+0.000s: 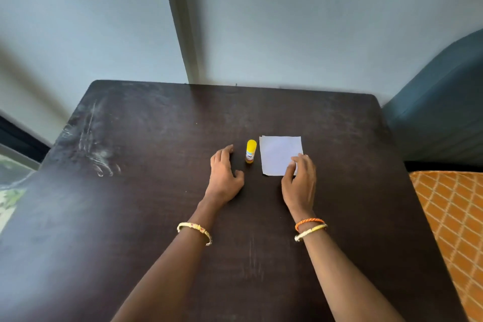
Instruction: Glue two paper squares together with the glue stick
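Note:
A yellow-capped glue stick (pixel 251 151) stands upright near the middle of the dark table (pixel 156 191). Just right of it lies a white paper square (pixel 279 154); whether it is one sheet or a stack of two I cannot tell. My left hand (pixel 224 175) rests flat on the table a little left of the glue stick, fingers apart, holding nothing. My right hand (pixel 300 180) lies over the paper's near right corner, fingertips touching the sheet and hiding that corner.
The table's left part shows pale scratches (pixel 96 149). A grey wall (pixel 287 21) stands right behind the far edge. A blue-green seat back (pixel 439 112) and an orange patterned cushion (pixel 454 217) sit at the right.

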